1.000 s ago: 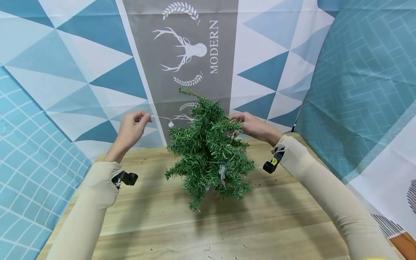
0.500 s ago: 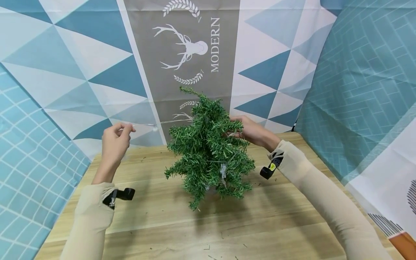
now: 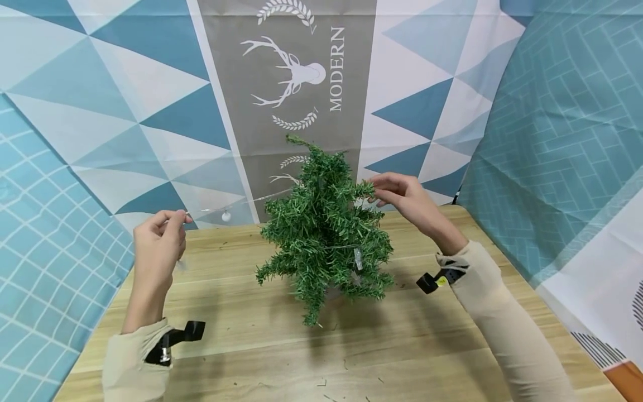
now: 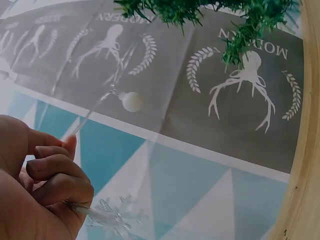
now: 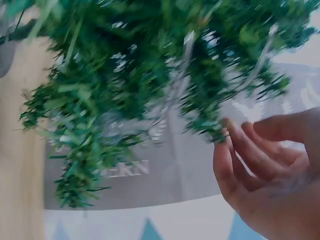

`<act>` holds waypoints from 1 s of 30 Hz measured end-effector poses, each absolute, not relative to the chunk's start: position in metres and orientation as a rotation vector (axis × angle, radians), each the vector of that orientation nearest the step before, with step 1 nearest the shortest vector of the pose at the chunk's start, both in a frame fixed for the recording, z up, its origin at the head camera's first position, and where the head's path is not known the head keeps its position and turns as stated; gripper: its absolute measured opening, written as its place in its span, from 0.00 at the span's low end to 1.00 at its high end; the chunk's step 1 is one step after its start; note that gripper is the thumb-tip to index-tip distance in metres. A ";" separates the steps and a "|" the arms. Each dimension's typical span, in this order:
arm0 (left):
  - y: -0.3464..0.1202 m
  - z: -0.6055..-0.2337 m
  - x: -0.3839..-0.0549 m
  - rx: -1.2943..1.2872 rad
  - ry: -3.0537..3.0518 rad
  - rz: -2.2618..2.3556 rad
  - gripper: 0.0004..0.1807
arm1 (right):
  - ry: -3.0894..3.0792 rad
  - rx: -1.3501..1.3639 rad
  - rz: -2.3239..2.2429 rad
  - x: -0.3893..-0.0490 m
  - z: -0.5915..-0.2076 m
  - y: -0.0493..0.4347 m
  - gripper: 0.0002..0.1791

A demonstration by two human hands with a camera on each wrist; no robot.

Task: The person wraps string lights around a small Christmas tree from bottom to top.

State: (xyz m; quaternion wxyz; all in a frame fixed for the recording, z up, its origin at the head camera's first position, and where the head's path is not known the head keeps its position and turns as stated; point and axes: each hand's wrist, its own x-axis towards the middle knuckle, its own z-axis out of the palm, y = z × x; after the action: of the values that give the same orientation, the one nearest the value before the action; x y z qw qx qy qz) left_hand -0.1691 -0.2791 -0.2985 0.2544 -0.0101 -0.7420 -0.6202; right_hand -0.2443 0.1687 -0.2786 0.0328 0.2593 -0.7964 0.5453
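A small green artificial Christmas tree [image 3: 321, 229] stands on the wooden table. Left of it, my left hand [image 3: 157, 245] pinches the clear wire of a string light [image 3: 266, 197], which runs taut from behind the tree. A white ball bulb [image 3: 226, 216] hangs on that stretch. In the left wrist view, a clear snowflake light [image 4: 116, 217] sticks out below the curled fingers. My right hand [image 3: 414, 204] is at the tree's upper right, fingers loosely bent, fingertips beside a branch tip; whether they touch it I cannot tell. More wire [image 5: 257, 67] crosses the branches there.
The wooden table [image 3: 241, 357] bears scattered green needle bits. A patterned cloth [image 3: 402, 61] hangs close behind the tree, with tiled-pattern sheets on both sides. Another clear light [image 3: 358, 258] hangs on the tree's front.
My left hand has moved left and down, drawing the wire and ball bulb out from the tree. My right hand has backed slightly away from behind the branches, its fingers now visible.
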 end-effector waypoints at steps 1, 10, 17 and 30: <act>-0.278 -0.299 -0.166 -0.013 -2.027 -1.665 0.15 | -2.405 0.804 1.645 -0.240 -0.278 0.169 0.17; -0.268 -0.292 -0.134 0.047 -2.064 -1.598 0.16 | -1.945 0.801 1.586 -0.182 -0.275 0.162 0.10; -0.251 -0.286 -0.115 -0.025 -2.114 -1.538 0.15 | -1.652 0.737 1.706 -0.141 -0.278 0.147 0.09; -0.224 -0.273 -0.093 -0.160 -2.153 -1.474 0.14 | -1.399 0.895 1.637 -0.089 -0.267 0.140 0.10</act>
State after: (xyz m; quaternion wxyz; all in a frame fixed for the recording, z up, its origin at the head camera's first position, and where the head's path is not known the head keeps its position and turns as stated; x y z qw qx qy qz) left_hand -0.0927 -0.2235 -0.2732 0.2607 -0.0593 -0.7951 -0.5444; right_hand -0.0886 0.1402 -0.2675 0.3938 0.3527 -0.5516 0.6452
